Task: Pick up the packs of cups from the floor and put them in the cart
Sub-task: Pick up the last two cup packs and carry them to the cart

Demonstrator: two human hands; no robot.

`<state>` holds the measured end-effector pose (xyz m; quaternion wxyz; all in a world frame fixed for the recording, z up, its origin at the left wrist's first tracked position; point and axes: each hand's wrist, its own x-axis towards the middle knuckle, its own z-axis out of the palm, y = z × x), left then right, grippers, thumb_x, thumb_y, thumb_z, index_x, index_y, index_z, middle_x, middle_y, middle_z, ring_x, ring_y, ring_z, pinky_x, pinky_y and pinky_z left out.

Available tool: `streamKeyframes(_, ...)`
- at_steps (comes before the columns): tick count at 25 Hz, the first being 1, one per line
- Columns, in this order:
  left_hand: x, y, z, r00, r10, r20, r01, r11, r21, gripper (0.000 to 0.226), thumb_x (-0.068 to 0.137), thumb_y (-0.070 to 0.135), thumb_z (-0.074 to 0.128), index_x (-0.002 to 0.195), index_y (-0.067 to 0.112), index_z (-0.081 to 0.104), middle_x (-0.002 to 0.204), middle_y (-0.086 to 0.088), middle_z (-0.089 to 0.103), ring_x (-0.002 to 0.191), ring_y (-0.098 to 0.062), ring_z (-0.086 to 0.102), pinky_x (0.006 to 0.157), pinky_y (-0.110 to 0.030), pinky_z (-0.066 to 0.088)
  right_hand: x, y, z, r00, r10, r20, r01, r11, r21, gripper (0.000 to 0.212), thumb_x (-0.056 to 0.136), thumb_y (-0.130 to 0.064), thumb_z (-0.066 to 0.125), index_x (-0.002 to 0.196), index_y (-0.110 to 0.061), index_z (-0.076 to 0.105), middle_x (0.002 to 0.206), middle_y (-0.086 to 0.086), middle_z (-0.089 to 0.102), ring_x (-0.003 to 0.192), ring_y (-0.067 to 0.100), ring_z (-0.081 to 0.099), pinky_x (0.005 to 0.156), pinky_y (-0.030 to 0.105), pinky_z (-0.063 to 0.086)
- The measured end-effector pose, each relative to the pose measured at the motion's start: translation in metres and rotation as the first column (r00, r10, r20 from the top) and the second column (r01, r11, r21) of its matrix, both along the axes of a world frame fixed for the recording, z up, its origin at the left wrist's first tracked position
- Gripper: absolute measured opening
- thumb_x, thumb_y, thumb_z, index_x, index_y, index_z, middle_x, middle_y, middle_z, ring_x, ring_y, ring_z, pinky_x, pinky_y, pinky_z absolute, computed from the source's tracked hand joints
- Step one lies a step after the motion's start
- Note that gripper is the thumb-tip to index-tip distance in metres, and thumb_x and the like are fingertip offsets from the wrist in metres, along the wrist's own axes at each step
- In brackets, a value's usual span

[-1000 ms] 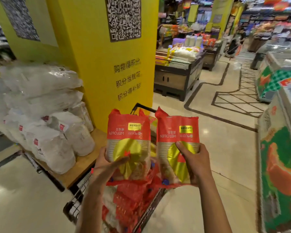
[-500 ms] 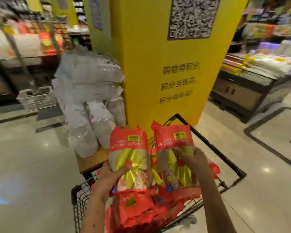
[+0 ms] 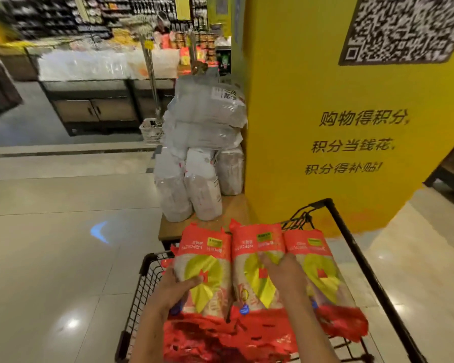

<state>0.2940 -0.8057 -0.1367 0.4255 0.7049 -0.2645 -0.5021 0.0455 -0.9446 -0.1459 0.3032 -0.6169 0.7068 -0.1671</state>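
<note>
Three red packs of cups are seen side by side at the top of the black wire cart (image 3: pixel 357 247), lying on a heap of more red packs (image 3: pixel 233 339) that fills the basket. The left pack (image 3: pixel 207 260) is gripped by the left hand (image 3: pixel 174 286), whose thumb is curled over its front near the yellow heart print while the other fingers are hidden behind its left edge. The middle pack (image 3: pixel 249 263) is held under the right hand (image 3: pixel 286 273), the fingers being spread over its front and right edge; whether they curl round it cannot be told. The third pack (image 3: pixel 317 268) is touched by neither hand and is seen resting just beside the middle one, against the right side of the basket. All three are laid with their printed labels toward the far end of the cart.

Beyond the cart, clear bags of white goods (image 3: pixel 202 153) are stacked on a low wooden platform (image 3: pixel 231 213) against a yellow pillar (image 3: pixel 299 100), on which a QR code and lines of dark Chinese lettering are printed. A pale, glossy tiled floor (image 3: pixel 50 244) is seen to the left, with blurred shop shelves further back.
</note>
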Motion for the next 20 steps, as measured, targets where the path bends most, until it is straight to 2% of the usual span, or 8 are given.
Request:
streamKeyframes(2, -0.011, 0.003, 0.007, 0.998, -0.023, 0.057, 0.022, 1.0, 0.016, 0.064, 0.069, 0.028, 0.092, 0.12, 0.003, 0.062, 0.09, -0.006, 0.08, 0.082, -0.019, 0.077, 0.068, -0.027, 0.06, -0.002, 0.003, 0.001, 0.995, 0.066, -0.079, -0.066, 0.998, -0.007, 0.084, 0.086, -0.073, 0.056, 0.124, 0.002, 0.052, 0.123, 0.02, 0.066, 0.115, 0.037, 0.064, 0.09, 0.041, 0.051)
streamKeyframes(3, -0.017, 0.003, 0.012, 0.995, -0.035, 0.091, 0.031, 0.999, 0.045, 0.045, 0.078, 0.016, 0.085, 0.112, -0.002, 0.062, 0.076, -0.002, 0.078, 0.065, -0.009, 0.074, 0.056, -0.017, 0.055, -0.004, 0.001, -0.002, 0.988, 0.095, -0.118, -0.097, 0.995, -0.014, 0.084, 0.088, -0.073, 0.053, 0.126, 0.001, 0.05, 0.125, 0.019, 0.064, 0.116, 0.036, 0.064, 0.09, 0.04, 0.05)
streamKeyframes(5, -0.026, -0.001, 0.019, 0.993, -0.052, 0.11, 0.04, 0.993, 0.112, 0.025, 0.087, 0.005, 0.075, 0.099, -0.005, 0.056, 0.046, 0.004, 0.065, 0.035, -0.002, 0.058, 0.038, -0.012, 0.043, -0.005, -0.001, -0.002, 0.979, 0.131, -0.157, -0.131, 0.991, 0.01, 0.083, 0.089, -0.074, 0.049, 0.128, -0.001, 0.048, 0.127, 0.017, 0.063, 0.117, 0.035, 0.063, 0.088, 0.039, 0.051)
streamKeyframes(7, -0.031, -0.005, 0.023, 0.993, -0.027, 0.115, 0.01, 0.99, 0.143, 0.022, 0.087, -0.001, 0.073, 0.1, -0.007, 0.056, 0.043, 0.004, 0.062, 0.032, -0.003, 0.056, 0.035, -0.013, 0.042, -0.005, -0.002, -0.006, 0.977, 0.133, -0.168, -0.132, 0.991, 0.012, 0.083, 0.089, -0.076, 0.047, 0.127, -0.002, 0.048, 0.125, 0.015, 0.064, 0.116, 0.034, 0.064, 0.087, 0.039, 0.052)
streamKeyframes(12, -0.031, -0.01, 0.014, 0.983, -0.002, 0.185, -0.039, 0.974, 0.222, 0.02, 0.083, 0.01, 0.081, 0.086, 0.004, 0.063, 0.067, 0.002, 0.066, 0.05, -0.001, 0.064, 0.045, -0.011, 0.047, -0.005, -0.003, -0.01, 0.978, 0.128, -0.163, -0.127, 0.992, 0.017, 0.081, 0.088, -0.075, 0.048, 0.125, -0.003, 0.048, 0.124, 0.013, 0.063, 0.114, 0.033, 0.065, 0.084, 0.039, 0.053)
streamKeyframes(15, -0.03, -0.008, 0.013, 0.984, -0.033, 0.175, -0.012, 0.968, 0.25, 0.051, 0.067, 0.037, 0.091, 0.096, 0.006, 0.063, 0.092, -0.004, 0.07, 0.082, -0.014, 0.069, 0.073, -0.022, 0.057, -0.004, -0.003, -0.009, 0.987, 0.118, -0.105, -0.119, 0.993, 0.001, 0.077, 0.088, -0.069, 0.056, 0.124, -0.002, 0.048, 0.123, 0.015, 0.061, 0.115, 0.034, 0.064, 0.083, 0.04, 0.053)
streamKeyframes(17, -0.033, -0.005, 0.022, 0.978, -0.055, 0.2, 0.001, 0.966, 0.259, 0.046, 0.066, 0.034, 0.093, 0.093, 0.015, 0.061, 0.1, -0.003, 0.07, 0.093, -0.016, 0.067, 0.087, -0.029, 0.054, -0.004, -0.004, -0.008, 0.985, 0.133, -0.108, -0.138, 0.99, -0.038, 0.076, 0.089, -0.064, 0.06, 0.128, -0.001, 0.047, 0.126, 0.016, 0.058, 0.117, 0.034, 0.061, 0.087, 0.04, 0.052)
streamKeyframes(20, -0.035, -0.007, 0.033, 0.968, -0.108, 0.227, 0.038, 0.955, 0.295, 0.04, 0.069, 0.039, 0.091, 0.086, 0.023, 0.058, 0.107, -0.004, 0.071, 0.098, -0.017, 0.067, 0.097, -0.033, 0.052, -0.004, -0.012, -0.002, 0.968, 0.199, -0.154, -0.21, 0.976, -0.064, 0.076, 0.091, -0.058, 0.064, 0.137, 0.0, 0.044, 0.133, 0.018, 0.053, 0.122, 0.034, 0.056, 0.097, 0.04, 0.049)
